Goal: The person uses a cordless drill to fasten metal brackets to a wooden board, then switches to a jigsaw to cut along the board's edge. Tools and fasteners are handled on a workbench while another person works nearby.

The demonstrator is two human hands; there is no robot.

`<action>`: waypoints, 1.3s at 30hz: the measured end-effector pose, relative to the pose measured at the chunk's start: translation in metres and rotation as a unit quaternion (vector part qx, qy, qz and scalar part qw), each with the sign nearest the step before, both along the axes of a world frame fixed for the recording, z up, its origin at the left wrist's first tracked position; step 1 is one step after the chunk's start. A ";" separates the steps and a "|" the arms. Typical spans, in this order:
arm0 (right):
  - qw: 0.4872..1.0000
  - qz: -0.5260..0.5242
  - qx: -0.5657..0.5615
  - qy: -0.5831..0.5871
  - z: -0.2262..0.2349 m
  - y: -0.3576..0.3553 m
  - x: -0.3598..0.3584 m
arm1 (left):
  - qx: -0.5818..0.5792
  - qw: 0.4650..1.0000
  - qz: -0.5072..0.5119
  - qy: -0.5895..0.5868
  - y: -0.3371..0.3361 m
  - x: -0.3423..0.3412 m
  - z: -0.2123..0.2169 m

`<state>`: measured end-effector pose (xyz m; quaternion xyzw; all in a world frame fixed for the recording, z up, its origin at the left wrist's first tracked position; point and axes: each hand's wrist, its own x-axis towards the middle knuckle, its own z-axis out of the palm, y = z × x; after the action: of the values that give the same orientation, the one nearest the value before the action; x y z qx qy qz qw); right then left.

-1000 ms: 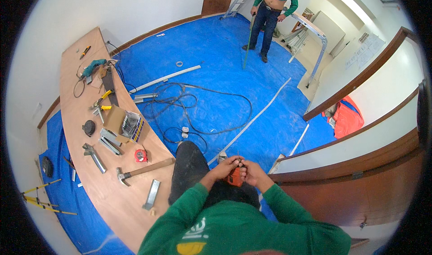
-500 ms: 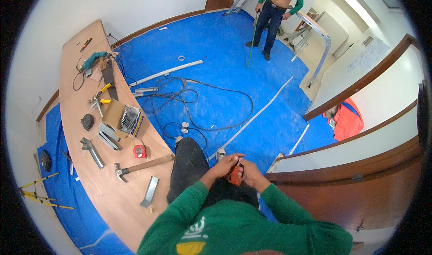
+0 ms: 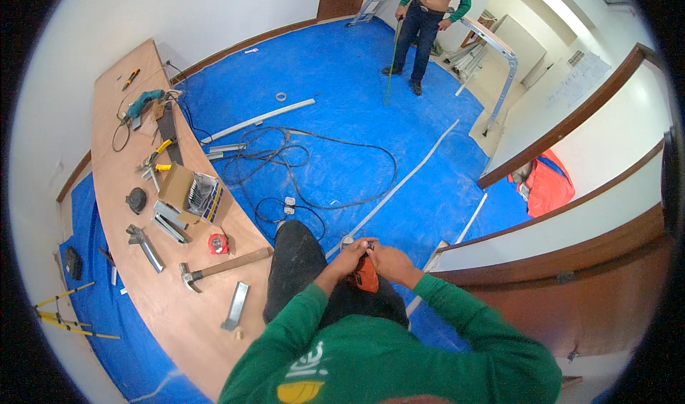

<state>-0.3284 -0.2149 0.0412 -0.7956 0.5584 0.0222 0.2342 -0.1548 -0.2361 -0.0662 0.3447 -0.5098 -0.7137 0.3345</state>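
Both hands meet in front of my lap, around a small orange tool (image 3: 364, 275) whose exact kind I cannot make out. My left hand (image 3: 347, 260) is closed at its upper left side. The fingers of my right hand (image 3: 392, 265) are bent around its top and right side, next to the left fingertips. The fingers cover much of the tool's upper end; its rounded orange lower body shows below them. On the wooden tabletop (image 3: 193, 333) to my left lie a claw hammer (image 3: 232, 261), a red tape measure (image 3: 218, 244) and a metal channel piece (image 3: 236, 305).
A cardboard box (image 3: 175, 188), pliers and a teal power drill (image 3: 145, 103) lie farther along the tabletop. A black cable (image 3: 389, 154) coils over the blue floor sheet (image 3: 342, 69). Another person (image 3: 421, 33) stands at the back holding a green strip. Brown-edged panels stand at right.
My right hand has turned and closed over the tool's top, and both hands sit slightly farther left. The whole view has shifted a little.
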 end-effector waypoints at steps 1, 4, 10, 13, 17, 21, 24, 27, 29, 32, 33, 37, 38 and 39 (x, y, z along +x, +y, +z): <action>1.000 0.005 0.008 0.010 0.003 -0.003 0.000 | 0.039 0.999 0.000 0.023 0.000 -0.001 0.000; 1.000 0.003 0.006 0.010 0.004 -0.007 0.001 | 0.074 0.995 0.014 0.058 0.000 -0.001 -0.001; 0.983 0.156 -0.033 0.091 0.006 -0.021 -0.019 | 0.099 0.992 -0.025 0.069 -0.003 -0.002 -0.015; 0.938 0.299 -0.081 0.159 0.008 -0.040 -0.033 | 0.087 0.995 -0.020 0.041 -0.005 -0.005 -0.020; 0.912 0.349 -0.137 0.164 0.003 -0.057 -0.037 | 0.064 0.997 0.031 0.016 -0.006 -0.005 -0.018; 0.901 0.361 -0.191 0.147 -0.002 -0.061 -0.037 | 0.069 0.996 0.049 -0.009 -0.005 0.001 -0.007; 0.887 0.374 -0.221 0.155 0.002 -0.065 -0.040 | 0.059 0.998 0.038 -0.007 -0.007 0.005 0.005; 0.903 0.338 -0.218 0.151 0.006 -0.067 -0.040 | 0.067 0.995 0.076 -0.005 -0.009 0.007 0.015; 0.916 0.302 -0.217 0.148 0.008 -0.063 -0.037 | 0.094 0.991 0.088 0.036 -0.010 0.007 0.019; 0.950 0.220 -0.189 0.117 0.009 -0.050 -0.029 | 0.105 0.988 0.100 0.057 -0.009 0.008 0.023; 0.957 0.201 -0.184 0.098 0.010 -0.046 -0.026 | 0.118 0.987 0.100 0.044 -0.008 0.009 0.024; 0.971 0.160 -0.164 0.061 0.012 -0.035 -0.023 | 0.094 0.990 0.098 0.035 -0.005 0.012 0.023; 0.969 0.158 -0.179 0.057 0.012 -0.035 -0.023 | 0.091 0.990 0.102 0.047 -0.005 0.012 0.021; 0.969 0.162 -0.176 0.057 0.013 -0.036 -0.024 | 0.086 0.989 0.106 0.060 -0.005 0.011 0.020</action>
<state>-0.3524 -0.2504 0.0538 -0.9016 0.4294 0.0069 0.0516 -0.1438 -0.2410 -0.0466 0.3809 -0.3862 -0.7347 0.4075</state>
